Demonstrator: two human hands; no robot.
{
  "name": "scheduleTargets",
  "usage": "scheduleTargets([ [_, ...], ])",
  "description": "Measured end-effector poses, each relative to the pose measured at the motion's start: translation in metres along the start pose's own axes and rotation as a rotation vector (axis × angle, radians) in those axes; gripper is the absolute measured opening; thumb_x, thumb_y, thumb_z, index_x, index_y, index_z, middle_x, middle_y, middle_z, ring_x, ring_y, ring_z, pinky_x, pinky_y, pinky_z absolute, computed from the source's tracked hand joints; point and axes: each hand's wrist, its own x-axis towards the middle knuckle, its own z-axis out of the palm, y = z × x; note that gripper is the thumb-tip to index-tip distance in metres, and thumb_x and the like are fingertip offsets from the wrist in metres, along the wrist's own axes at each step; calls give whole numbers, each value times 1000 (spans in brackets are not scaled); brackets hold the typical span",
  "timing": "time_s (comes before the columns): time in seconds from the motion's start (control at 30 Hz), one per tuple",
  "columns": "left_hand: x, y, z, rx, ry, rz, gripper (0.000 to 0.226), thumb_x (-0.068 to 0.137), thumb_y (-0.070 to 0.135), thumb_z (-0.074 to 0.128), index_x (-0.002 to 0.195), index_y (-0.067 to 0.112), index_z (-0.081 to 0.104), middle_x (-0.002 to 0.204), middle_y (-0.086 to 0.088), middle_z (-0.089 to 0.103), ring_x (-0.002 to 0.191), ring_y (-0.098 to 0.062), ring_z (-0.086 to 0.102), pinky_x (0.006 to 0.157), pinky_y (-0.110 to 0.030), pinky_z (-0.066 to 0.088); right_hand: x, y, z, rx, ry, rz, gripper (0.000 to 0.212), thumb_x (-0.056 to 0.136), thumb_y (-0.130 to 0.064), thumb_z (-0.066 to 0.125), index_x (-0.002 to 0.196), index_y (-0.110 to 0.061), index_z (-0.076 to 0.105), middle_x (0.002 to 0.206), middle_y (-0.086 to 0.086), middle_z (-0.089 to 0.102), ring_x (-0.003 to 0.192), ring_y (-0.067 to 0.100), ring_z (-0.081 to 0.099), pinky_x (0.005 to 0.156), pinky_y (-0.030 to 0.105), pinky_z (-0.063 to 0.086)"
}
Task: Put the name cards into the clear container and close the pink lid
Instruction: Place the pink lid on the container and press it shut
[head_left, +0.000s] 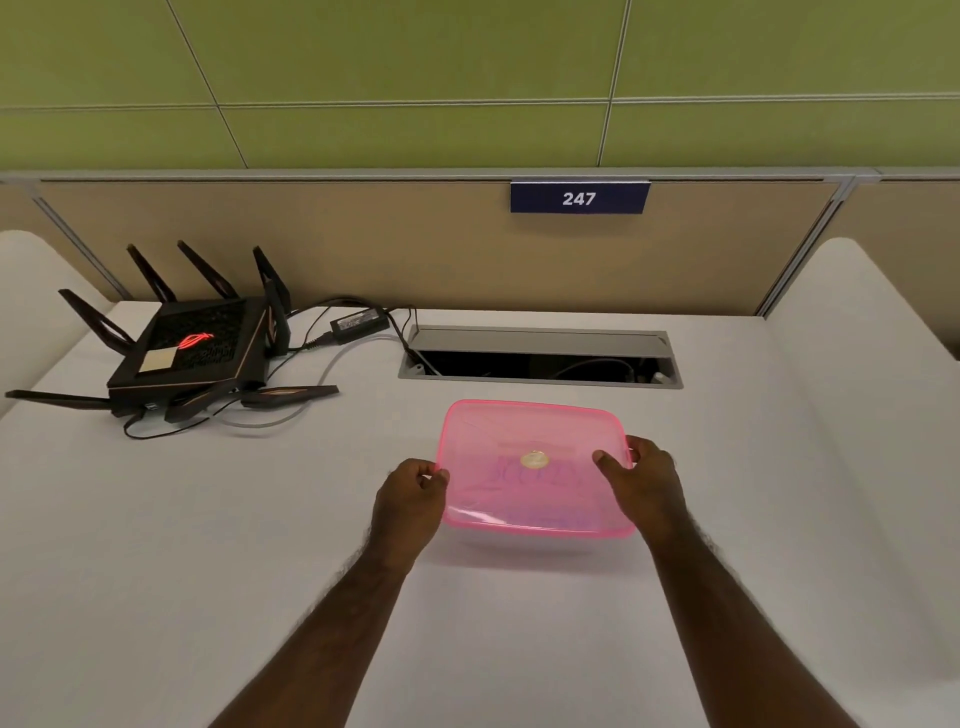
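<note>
A: Container check first. We see the white desk (208, 519) as the largest surface, with a tan partition (363, 244) behind it carrying a blue plate marked 247 (578, 198).

B: Agreed. At the rear left we log a black router (192, 348) with several antennas and a red glowing mark, its power brick (359, 323) and cables just beside it. An open cable tray (540, 358) is recessed in the desk behind the box.

A: The clear container (535, 543) sits on the desk near the centre, between our two hands. The pink lid (519, 441) lies on top of it, covering the whole opening. Whether it is fully snapped down, we cannot tell.

B: Grip: our left hand (413, 501) pinches the lid's left edge, fingers curled on the rim. Our right hand (644, 478) clasps the right edge, thumb on top.

A: Through the pink we make out name cards (540, 475) inside, writing blurred. A small round gold sticker (535, 459) sits at lid centre.
</note>
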Motion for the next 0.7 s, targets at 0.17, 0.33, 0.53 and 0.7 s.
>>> scheduleTargets([
  [0.17, 4, 5, 3, -2, 8, -42, 22, 91, 26, 56, 109, 15, 54, 92, -7, 65, 80, -32, 65, 76, -40, 54, 2, -3, 1, 2, -21, 34, 65, 85, -43, 67, 138, -13, 46, 136, 16, 54, 115, 35, 58, 96, 48, 51],
  [0.33, 11, 4, 0, 48, -34, -62, 21, 89, 22, 55, 108, 23, 46, 106, -18, 61, 83, -36, 63, 80, -45, 55, 3, -3, 1, -27, -36, 29, 68, 85, -43, 67, 142, -17, 40, 137, 17, 52, 118, 36, 56, 98, 51, 49],
  [0.53, 22, 12, -7, 121, -225, 125, 63, 93, 5, 46, 146, 37, 31, 132, -12, 43, 111, -24, 50, 94, -51, 51, 5, -2, 1, -119, -67, -22, 72, 88, -47, 62, 149, -29, 28, 138, 18, 46, 120, 38, 52, 98, 52, 45],
  [0.7, 31, 30, -17, 114, -430, 80, 63, 97, 3, 40, 150, 32, 26, 147, -6, 35, 114, -32, 53, 83, -52, 57, 11, -5, 0, -206, -136, -15, 76, 89, -49, 59, 152, -33, 20, 141, 19, 40, 123, 44, 49, 99, 56, 44],
])
